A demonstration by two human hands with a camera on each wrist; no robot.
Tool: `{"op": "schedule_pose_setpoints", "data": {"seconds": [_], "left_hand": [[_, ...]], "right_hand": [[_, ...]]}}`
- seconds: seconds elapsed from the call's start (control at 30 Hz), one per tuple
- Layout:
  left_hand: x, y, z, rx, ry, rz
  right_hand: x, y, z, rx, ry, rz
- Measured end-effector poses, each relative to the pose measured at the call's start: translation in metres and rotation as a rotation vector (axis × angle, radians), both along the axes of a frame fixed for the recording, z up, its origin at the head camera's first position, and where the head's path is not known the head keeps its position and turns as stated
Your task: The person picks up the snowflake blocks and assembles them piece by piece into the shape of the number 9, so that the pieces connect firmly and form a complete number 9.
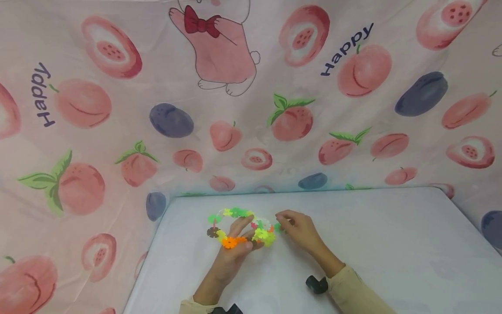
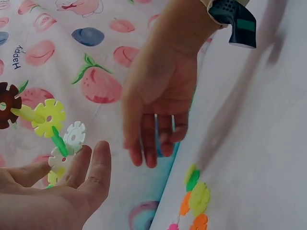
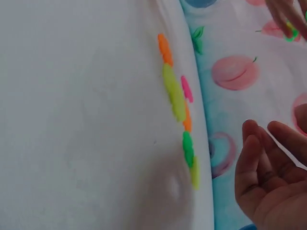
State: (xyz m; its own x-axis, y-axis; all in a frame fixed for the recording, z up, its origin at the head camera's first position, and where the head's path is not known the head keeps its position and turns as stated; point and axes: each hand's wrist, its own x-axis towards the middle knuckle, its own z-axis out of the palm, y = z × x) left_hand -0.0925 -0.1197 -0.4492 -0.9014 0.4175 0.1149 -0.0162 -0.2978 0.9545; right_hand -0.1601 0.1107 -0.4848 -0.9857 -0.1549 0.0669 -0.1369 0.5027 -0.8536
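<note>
My left hand [image 1: 231, 257] holds a looped chain [image 1: 229, 242] of notched plastic discs, joined edge to edge, in orange, yellow, green, brown and white. In the left wrist view the chain's brown disc [image 2: 8, 105] and white disc [image 2: 75, 135] show above the left hand [image 2: 67, 196], and part of the grip is hidden behind its fingers. My right hand [image 1: 300, 229] hovers just right of the chain with fingers loosely bent. Nothing shows between the right hand's fingers [image 3: 261, 158]. Loose discs [image 3: 173, 93] in yellow, orange, green and pink lie on the white table.
The white table [image 1: 372, 244] meets a hanging cloth [image 1: 243, 109] printed with fruit at its back and left sides. A black wrist camera [image 1: 317, 284] sits at the right cuff, and another black one [image 1: 233, 309] at the left.
</note>
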Motion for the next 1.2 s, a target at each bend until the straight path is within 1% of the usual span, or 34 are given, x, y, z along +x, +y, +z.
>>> {"op": "schedule_pose_setpoints", "data": {"seconds": [0.2, 0.3, 0.47, 0.53, 0.7, 0.8, 0.9, 1.03, 1.1, 1.2], "left_hand": [[0.0, -0.002, 0.0, 0.003, 0.035, 0.012], [0.0, -0.002, 0.0, 0.009, 0.065, 0.016], [0.002, -0.003, 0.001, 0.026, 0.104, 0.019], [0.003, -0.003, 0.001, 0.035, 0.107, 0.016], [0.003, -0.004, 0.001, 0.057, 0.125, -0.002], [0.003, -0.004, 0.001, 0.049, 0.132, -0.012], [0.002, -0.004, 0.001, 0.026, 0.131, -0.022], [0.001, -0.005, 0.0, -0.003, 0.143, -0.031], [0.001, -0.005, 0.001, -0.015, 0.152, -0.033], [0.001, -0.005, 0.0, -0.039, 0.15, -0.034]], "right_hand": [[-0.01, -0.001, -0.013, 0.121, -0.018, -0.035], [-0.014, -0.002, -0.017, 0.171, -0.022, -0.038], [-0.02, -0.002, -0.025, 0.245, -0.01, -0.003], [-0.022, -0.003, -0.028, 0.278, -0.005, 0.016], [-0.026, -0.005, -0.034, 0.393, -0.022, 0.047], [-0.027, -0.007, -0.035, 0.439, -0.041, 0.054], [-0.027, -0.007, -0.034, 0.456, -0.045, 0.057], [-0.027, -0.007, -0.032, 0.46, -0.023, 0.064], [-0.027, -0.006, -0.031, 0.449, -0.015, 0.066], [-0.027, -0.004, -0.03, 0.404, -0.023, 0.067]]}}
